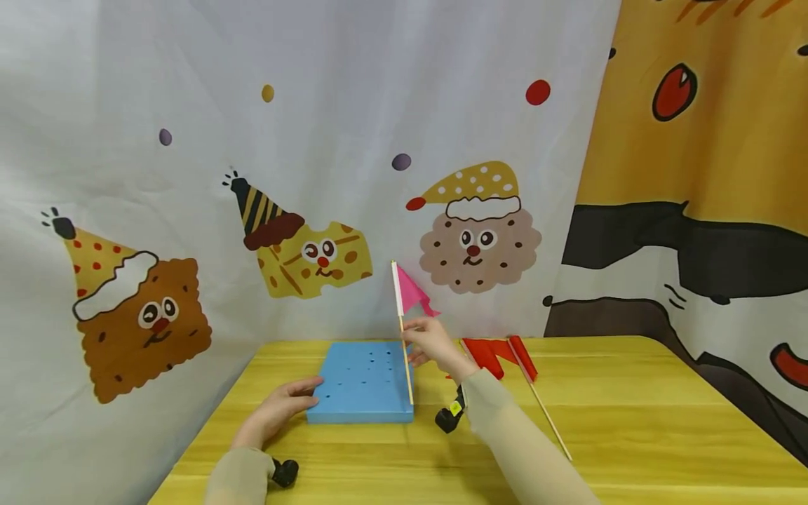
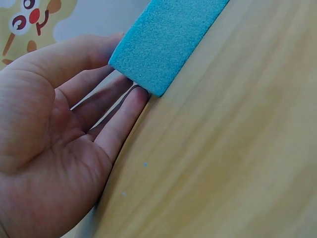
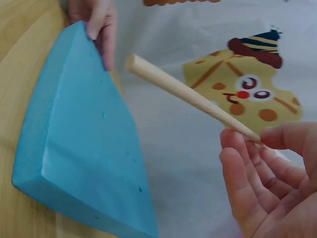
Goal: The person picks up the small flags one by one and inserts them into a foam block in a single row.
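Note:
A blue foam block [image 1: 356, 393] dotted with small holes lies flat on the table. My left hand [image 1: 281, 409] rests against its left side; in the left wrist view the fingers [image 2: 126, 111] are extended and touch the block's end [image 2: 158, 49]. Above the block's right edge, my right hand [image 1: 429, 342] pinches the thin wooden stick of a pink pennant flag [image 1: 412, 289]. The flag stands nearly upright with its cloth at the top. In the right wrist view the stick's [image 3: 183, 91] lower end hangs in the air, apart from the foam.
Two red flags lie on the table right of the block: one red flag [image 1: 486, 356] partly behind my right forearm, another red flag [image 1: 522, 356] with its stick pointing toward the front. A cartoon-printed curtain [image 1: 341, 140] hangs behind the wooden table [image 1: 631, 407].

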Demonstrator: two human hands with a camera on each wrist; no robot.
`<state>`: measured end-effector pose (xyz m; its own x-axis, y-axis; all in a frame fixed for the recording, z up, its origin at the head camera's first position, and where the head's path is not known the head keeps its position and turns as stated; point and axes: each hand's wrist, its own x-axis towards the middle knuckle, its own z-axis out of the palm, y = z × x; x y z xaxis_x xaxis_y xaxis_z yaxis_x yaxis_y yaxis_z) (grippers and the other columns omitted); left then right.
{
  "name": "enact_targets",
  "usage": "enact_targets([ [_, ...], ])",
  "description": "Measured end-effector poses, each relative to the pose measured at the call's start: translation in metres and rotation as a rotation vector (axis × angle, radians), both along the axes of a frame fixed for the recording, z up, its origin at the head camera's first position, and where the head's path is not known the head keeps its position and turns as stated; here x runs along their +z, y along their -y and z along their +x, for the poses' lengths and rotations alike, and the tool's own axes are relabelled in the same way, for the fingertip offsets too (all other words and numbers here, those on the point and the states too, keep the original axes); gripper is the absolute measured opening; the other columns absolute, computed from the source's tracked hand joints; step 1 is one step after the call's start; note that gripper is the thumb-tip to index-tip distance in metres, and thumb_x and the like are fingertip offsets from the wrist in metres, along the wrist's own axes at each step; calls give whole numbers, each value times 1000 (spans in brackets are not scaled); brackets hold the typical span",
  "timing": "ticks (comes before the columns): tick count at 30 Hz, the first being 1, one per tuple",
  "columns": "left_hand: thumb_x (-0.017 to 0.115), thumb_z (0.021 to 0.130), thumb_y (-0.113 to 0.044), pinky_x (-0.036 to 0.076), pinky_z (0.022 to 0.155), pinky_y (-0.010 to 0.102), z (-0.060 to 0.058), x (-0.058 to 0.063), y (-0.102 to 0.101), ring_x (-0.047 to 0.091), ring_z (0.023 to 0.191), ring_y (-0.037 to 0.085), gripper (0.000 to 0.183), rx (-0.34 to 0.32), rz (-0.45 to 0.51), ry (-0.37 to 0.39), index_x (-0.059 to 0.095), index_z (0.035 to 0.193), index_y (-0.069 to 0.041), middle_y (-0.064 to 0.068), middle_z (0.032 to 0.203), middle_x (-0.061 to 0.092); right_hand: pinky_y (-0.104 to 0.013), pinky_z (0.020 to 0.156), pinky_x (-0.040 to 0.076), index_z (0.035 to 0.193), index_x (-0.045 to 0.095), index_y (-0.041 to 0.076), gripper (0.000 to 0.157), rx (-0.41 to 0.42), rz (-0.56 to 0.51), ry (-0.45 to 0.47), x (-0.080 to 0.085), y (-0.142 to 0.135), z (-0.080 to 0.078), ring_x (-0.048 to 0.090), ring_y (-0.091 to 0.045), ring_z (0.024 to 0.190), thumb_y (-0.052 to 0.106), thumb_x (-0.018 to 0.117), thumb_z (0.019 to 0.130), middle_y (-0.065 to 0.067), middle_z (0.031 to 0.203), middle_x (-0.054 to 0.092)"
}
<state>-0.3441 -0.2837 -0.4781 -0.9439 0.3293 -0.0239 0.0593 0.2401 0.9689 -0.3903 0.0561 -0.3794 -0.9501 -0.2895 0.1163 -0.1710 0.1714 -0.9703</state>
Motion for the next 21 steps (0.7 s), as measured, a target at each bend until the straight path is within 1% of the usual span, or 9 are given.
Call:
enact_targets([
  [4, 62, 96, -17, 38, 106, 51, 1, 0, -2, 32, 135, 45, 56, 18, -1, -3, 42, 146, 0, 27, 151, 32, -37, 53, 59, 116, 61, -3, 30, 28, 14, -26, -1, 14, -7, 65, -22, 52, 16, 63, 93, -21, 92, 67],
  [7, 63, 96, -17, 37, 107, 52, 1, -1, -2, 32, 135, 45, 56, 34, 8, 2, 43, 145, -1, 26, 151, 32, -37, 52, 58, 117, 62, -1, 28, 47, 40, -50, 0, 25, -12, 66, -27, 55, 14, 63, 93, -18, 90, 68],
  [9, 64, 95, -17, 36, 107, 52, 1, -1, -2, 32, 136, 44, 56, 38, 7, 1, 44, 145, -2, 25, 151, 31, -37, 53, 59, 117, 63, -1, 28, 54, 57, -63, 0, 32, -15, 67, -35, 61, 14, 63, 93, -17, 91, 69],
  [11, 63, 95, -17, 36, 107, 52, 1, -1, -1, 31, 136, 44, 56, 33, 10, 1, 43, 146, -2, 25, 152, 31, -38, 54, 59, 117, 63, 0, 27, 57, 66, -72, 0, 39, -19, 68, -36, 63, 13, 64, 93, -15, 91, 68],
  [14, 63, 96, -18, 35, 108, 52, 1, 0, 0, 30, 137, 43, 56, 21, 2, -5, 43, 146, -3, 23, 152, 31, -38, 55, 59, 115, 63, 1, 25, 57, 64, -95, 0, 49, -24, 69, -35, 64, 12, 64, 93, -14, 92, 67],
  [16, 63, 96, -18, 35, 108, 52, 1, -1, 1, 31, 137, 43, 55, 16, -1, -12, 44, 146, -4, 22, 152, 32, -39, 57, 59, 114, 63, 1, 22, 56, 55, -117, 0, 55, -27, 69, -30, 63, 10, 63, 94, -12, 91, 67],
  [21, 64, 95, -18, 35, 108, 52, 1, -4, 0, 33, 136, 42, 55, 28, -7, -41, 46, 145, -4, 21, 151, 35, -40, 60, 59, 117, 62, 0, 26, 33, 23, -129, -1, 68, -29, 69, -39, 72, 11, 63, 94, -13, 92, 68],
])
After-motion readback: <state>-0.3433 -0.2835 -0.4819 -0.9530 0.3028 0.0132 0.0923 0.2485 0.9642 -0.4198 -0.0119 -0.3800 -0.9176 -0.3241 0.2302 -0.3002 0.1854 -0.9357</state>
